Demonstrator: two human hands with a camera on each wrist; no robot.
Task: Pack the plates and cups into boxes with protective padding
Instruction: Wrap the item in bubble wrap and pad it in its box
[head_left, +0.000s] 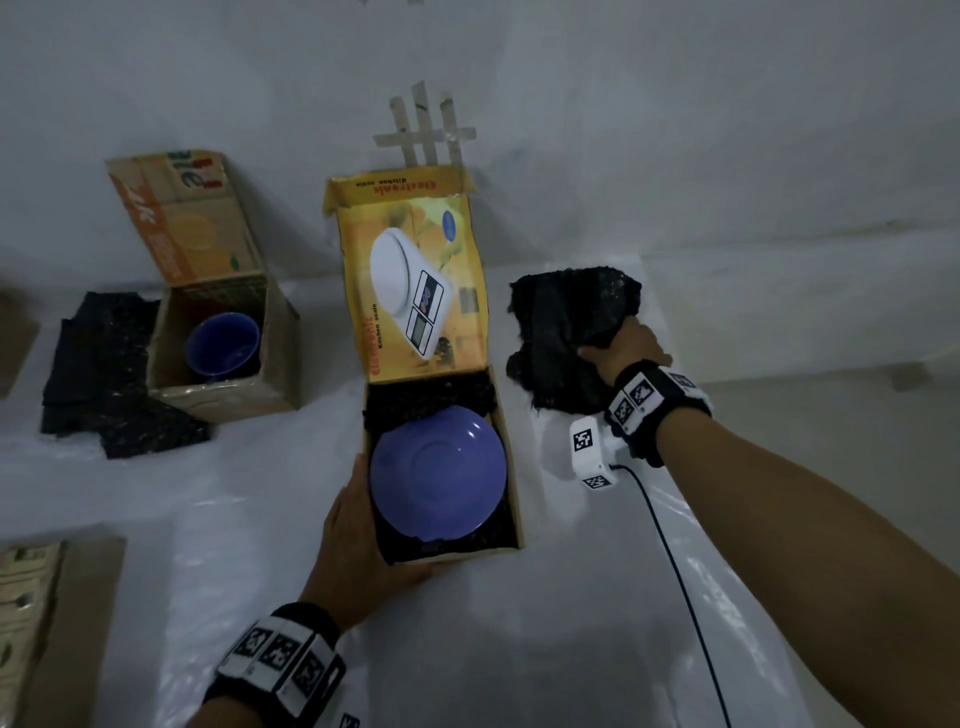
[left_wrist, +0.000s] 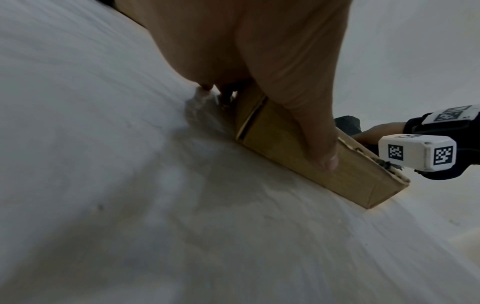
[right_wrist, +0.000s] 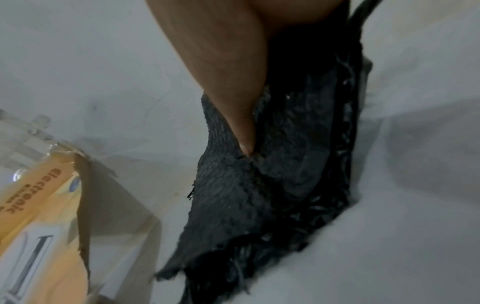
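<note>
While our left hand (head_left: 358, 535) grips the near corner of the yellow cardboard box (head_left: 511, 467) holding the round blue plate (head_left: 439, 470), our right hand (head_left: 626, 348) — farther off, to the box's right — clutches black foam padding (head_left: 566, 332); it must travel leftward, over the plate.

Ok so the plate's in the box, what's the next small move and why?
Probably bring the padding in the right hand over and lay it on the plate. The plate's top is bare, dark padding lies only beneath it, and the left hand steadies the open box.
</note>
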